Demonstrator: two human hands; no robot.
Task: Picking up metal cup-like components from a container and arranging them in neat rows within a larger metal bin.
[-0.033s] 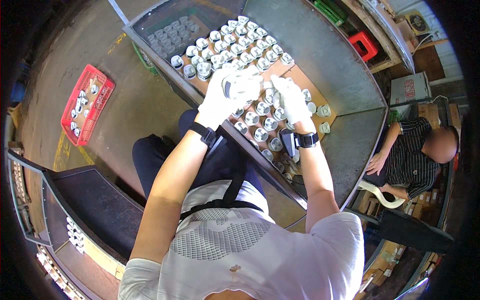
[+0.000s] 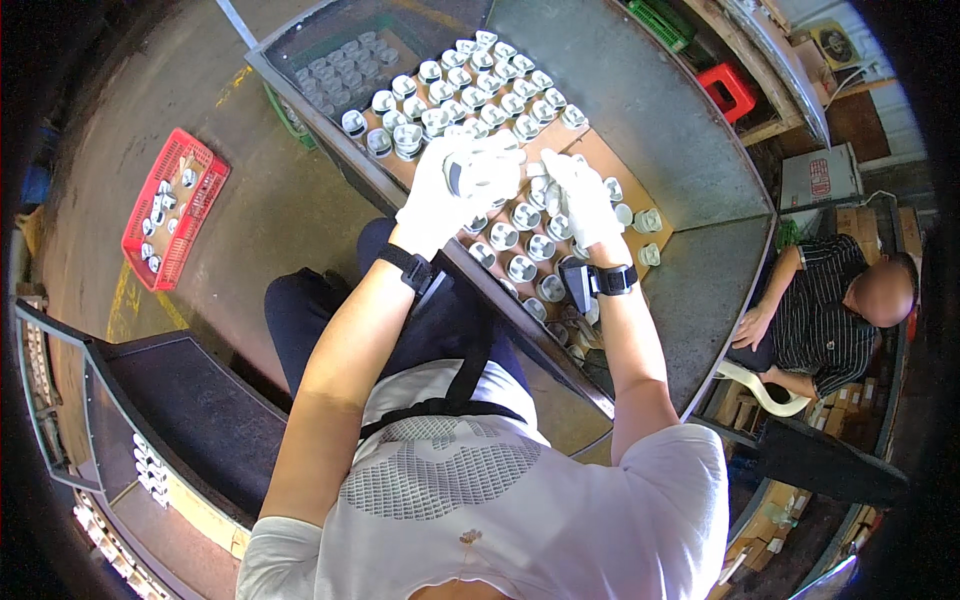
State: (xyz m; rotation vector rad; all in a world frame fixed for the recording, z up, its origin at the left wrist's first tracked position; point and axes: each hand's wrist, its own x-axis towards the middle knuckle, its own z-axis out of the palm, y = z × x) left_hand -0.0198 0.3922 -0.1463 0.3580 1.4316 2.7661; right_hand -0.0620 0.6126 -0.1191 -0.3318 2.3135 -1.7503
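My left hand (image 2: 445, 195), in a white glove, is closed around a silvery metal piston (image 2: 455, 178) above the work table. Glare washes out its fingertips and much of the piston. Just to its right is my right hand (image 2: 585, 205), also gloved, its fingers stretched toward the left hand and a gap between thumb and fingers. Beside that thumb is another piston (image 2: 537, 190), partly covered. Rows of upright pistons (image 2: 430, 72) stand on cardboard beyond my hands, and more pistons (image 2: 521, 268) stand nearer me, below the wrists.
The metal table (image 2: 690, 150) has raised dark edges and a clear side panel (image 2: 345, 60). A red crate (image 2: 140, 245) with several pistons rests on the floor at left. Another dark bench (image 2: 200, 400) stands at lower left. A person (image 2: 825, 310) sits at right, near a red stool (image 2: 727, 92).
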